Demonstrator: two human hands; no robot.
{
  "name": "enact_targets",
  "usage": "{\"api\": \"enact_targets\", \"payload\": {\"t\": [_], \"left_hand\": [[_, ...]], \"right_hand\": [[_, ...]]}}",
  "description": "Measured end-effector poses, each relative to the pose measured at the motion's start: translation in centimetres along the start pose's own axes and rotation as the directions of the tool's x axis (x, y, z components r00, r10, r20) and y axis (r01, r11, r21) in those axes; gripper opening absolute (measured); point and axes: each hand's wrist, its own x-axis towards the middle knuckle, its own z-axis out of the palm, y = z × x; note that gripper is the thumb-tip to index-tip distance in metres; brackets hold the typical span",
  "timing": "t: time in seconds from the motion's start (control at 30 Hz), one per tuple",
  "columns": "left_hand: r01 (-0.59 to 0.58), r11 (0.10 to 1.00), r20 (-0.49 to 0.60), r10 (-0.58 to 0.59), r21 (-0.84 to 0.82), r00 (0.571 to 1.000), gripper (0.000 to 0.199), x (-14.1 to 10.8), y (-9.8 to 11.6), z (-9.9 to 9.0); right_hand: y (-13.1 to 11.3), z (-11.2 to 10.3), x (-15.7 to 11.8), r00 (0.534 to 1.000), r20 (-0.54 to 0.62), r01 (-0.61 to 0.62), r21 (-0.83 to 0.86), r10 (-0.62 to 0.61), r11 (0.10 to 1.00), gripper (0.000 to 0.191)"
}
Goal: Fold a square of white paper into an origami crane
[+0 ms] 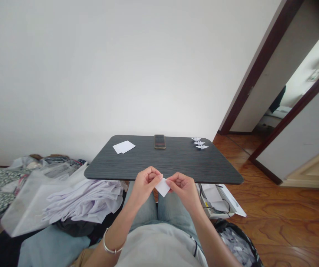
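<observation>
Head view: left grip (147,182) and right grip (183,186) both pinched a small white paper (163,188) over the lap (165,211), at the table's (176,159) near edge.
Low on the right, a box (221,216) held papers (213,194) and cable (227,203), a black bag (220,224) pale scraps (236,244); the table stretched between white sheets (123,147) at left and folded birds (199,143) at right.

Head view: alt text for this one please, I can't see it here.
The left hand and right hand pinch a small white paper at the near edge of a dark table. On it lie white sheets at left, a dark rectangular object mid-far, folded white figures far right.
</observation>
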Motion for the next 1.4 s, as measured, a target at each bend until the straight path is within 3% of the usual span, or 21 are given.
{"api": "enact_targets", "payload": {"t": [0.43, 0.7, 1.1, 1.4], "left_hand": [[-0.04, 0.995, 0.002, 0.04, 0.091, 0.999, 0.021, 0.0, -0.1, -0.1], [-0.052, 0.996, -0.028, 0.054, 0.074, 0.998, 0.022, 0.1, 0.0, -0.2], [-0.08, 0.991, -0.012, 0.082, 0.11, 0.997, 0.02, 0.2, -0.4, -0.6], [-0.093, 0.986, -0.051, 0.101, 0.137, 0.994, 0.02, 0.3, -0.3, -0.8]], "right_hand": [[0.2, 0.2, 0.1, 1.0, -0.004, -0.01, 0.011, 0.011, 1.0, 0.019], [-0.1, -0.4, 0.2, 0.998, 0.036, -0.053, 0.056, 0.051, 0.997, 0.032], [0.7, -0.7, 0.5, 0.996, 0.082, -0.033, -0.013, 0.034, 0.999, 0.027], [0.4, -1.3, 0.5, 0.996, 0.085, -0.039, 0.034, 0.036, 0.999, 0.032]]}}
